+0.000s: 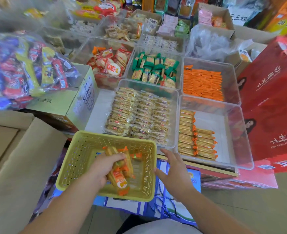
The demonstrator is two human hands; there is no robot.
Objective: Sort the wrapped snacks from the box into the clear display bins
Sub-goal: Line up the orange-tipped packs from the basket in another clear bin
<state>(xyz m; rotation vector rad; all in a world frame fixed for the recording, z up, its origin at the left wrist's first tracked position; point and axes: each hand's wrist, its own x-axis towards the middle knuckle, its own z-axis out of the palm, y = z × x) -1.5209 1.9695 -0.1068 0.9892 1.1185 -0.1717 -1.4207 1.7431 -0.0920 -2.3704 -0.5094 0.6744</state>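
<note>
While the bin (223, 132) beyond the released right grip (174, 171) is half filled, the last snacks (122, 181) in the basket (105, 137) are grasped by the left grip (104, 168).

Left hand (104, 168) grips orange-wrapped snacks (120, 173) inside the yellow basket (82, 147) — right hand (173, 173) hovers beside it, fingers spread

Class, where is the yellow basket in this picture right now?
Head view, low centre-left: the yellow basket sits in front of the clear bin of pale bars, with the left hand gripping snacks inside and the right hand by its right rim.
</note>
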